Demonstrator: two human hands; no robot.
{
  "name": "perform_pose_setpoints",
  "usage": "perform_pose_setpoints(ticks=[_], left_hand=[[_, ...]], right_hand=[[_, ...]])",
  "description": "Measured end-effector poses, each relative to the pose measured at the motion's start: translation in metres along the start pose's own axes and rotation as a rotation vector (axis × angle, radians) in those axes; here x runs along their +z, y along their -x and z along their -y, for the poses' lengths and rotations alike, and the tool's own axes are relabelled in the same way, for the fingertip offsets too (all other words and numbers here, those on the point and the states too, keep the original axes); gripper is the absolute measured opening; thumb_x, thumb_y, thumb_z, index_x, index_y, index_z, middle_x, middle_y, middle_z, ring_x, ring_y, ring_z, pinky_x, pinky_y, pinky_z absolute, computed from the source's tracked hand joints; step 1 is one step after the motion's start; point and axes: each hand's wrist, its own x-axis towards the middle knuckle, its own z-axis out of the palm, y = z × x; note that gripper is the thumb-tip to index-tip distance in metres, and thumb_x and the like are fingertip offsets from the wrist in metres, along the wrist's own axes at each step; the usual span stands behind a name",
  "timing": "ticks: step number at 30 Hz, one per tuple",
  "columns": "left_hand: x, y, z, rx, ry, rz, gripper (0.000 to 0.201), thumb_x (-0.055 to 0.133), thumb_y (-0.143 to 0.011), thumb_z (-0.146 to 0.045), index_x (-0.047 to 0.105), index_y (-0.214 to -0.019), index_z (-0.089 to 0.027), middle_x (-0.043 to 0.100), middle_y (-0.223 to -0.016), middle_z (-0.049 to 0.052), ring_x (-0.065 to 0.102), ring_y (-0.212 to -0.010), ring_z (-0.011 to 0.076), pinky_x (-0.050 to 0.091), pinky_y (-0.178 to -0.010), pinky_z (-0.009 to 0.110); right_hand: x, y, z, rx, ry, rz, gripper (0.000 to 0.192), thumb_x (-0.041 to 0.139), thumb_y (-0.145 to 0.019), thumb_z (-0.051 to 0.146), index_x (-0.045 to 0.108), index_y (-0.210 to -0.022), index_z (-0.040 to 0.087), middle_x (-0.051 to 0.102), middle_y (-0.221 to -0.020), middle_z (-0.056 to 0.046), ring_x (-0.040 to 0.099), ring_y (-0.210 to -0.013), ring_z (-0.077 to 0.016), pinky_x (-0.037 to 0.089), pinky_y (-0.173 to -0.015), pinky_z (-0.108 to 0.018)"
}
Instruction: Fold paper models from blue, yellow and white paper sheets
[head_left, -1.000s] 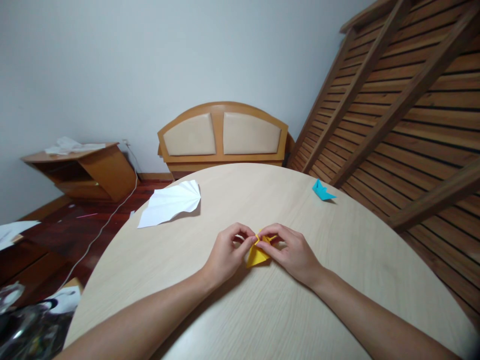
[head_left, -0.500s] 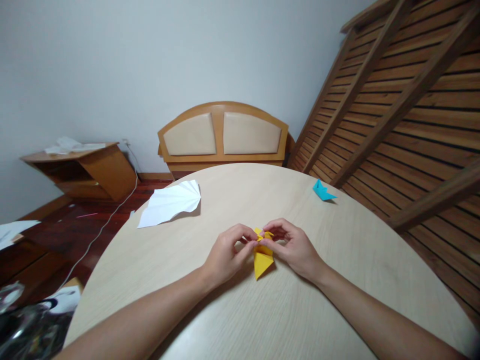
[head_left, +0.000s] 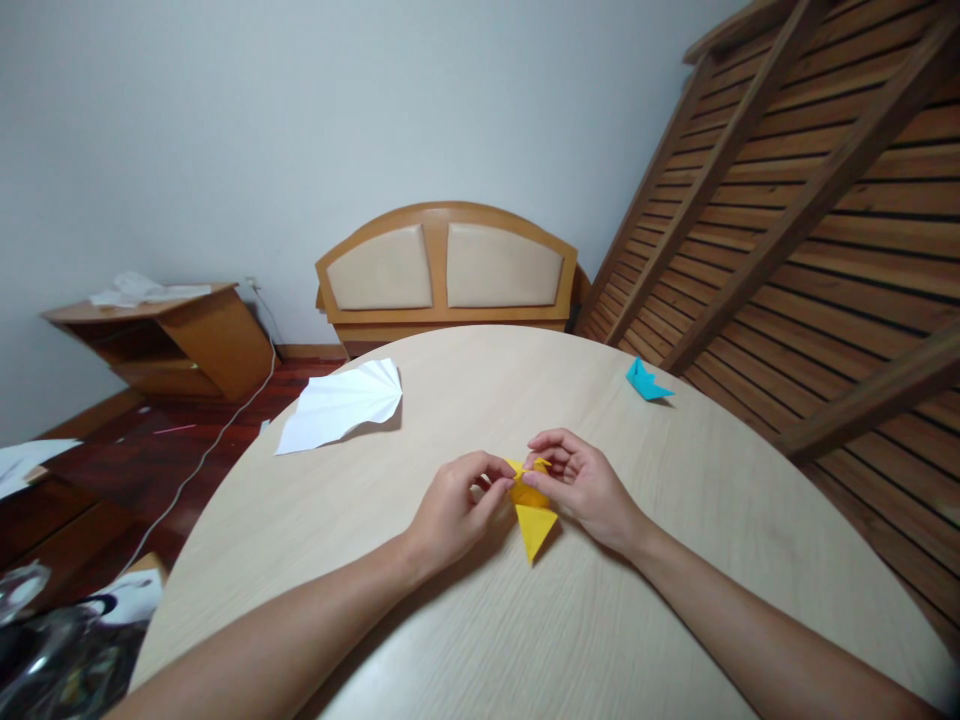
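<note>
Both hands are pinching the yellow paper [head_left: 531,505] above the desk [head_left: 480,640]: left hand [head_left: 452,510] gripping its left edge, right hand [head_left: 581,485] gripping its top, point facing near.

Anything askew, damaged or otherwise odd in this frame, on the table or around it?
Nothing on the table looks damaged: both hands pinch the yellow folded paper, with the white pleated paper and blue paper piece lying apart. The room is odder: a slatted bed frame leans against the wall and a headboard stands on the floor.
</note>
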Motion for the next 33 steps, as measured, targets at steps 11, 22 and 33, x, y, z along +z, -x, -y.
perform_pose_setpoints(ticks=[11,22,33], left_hand=[[0.001,0.0025,0.0019,0.028,-0.221,0.015,0.014,0.051,-0.092,-0.021,0.064,-0.089,-0.017,0.07,-0.082,0.005,0.061,-0.07,0.0158,0.049,-0.065,0.028],[-0.0002,0.0051,0.0003,0.075,-0.278,-0.013,0.008,0.054,-0.09,-0.021,0.061,-0.089,-0.018,0.07,-0.083,0.004,0.062,-0.072,0.0165,0.05,-0.066,0.029],[-0.0001,0.0048,-0.0027,0.104,-0.2,-0.037,0.014,0.052,-0.096,-0.026,0.063,-0.093,-0.018,0.069,-0.086,0.005,0.062,-0.074,0.0157,0.05,-0.064,0.026]], right_hand=[[-0.0016,-0.0039,-0.005,0.061,-0.079,0.006,0.047,0.086,-0.068,0.036,0.06,-0.104,0.022,0.067,-0.085,-0.001,0.067,-0.079,-0.0162,0.055,-0.075,-0.031],[-0.0007,-0.002,-0.0041,0.059,0.002,0.038,0.044,0.083,-0.071,0.034,0.06,-0.106,0.021,0.067,-0.082,0.0,0.067,-0.076,-0.0152,0.055,-0.075,-0.031],[0.0012,0.0024,0.002,0.044,0.052,0.067,0.043,0.084,-0.072,0.04,0.062,-0.103,0.022,0.068,-0.089,-0.003,0.067,-0.084,-0.0175,0.056,-0.077,-0.033]])
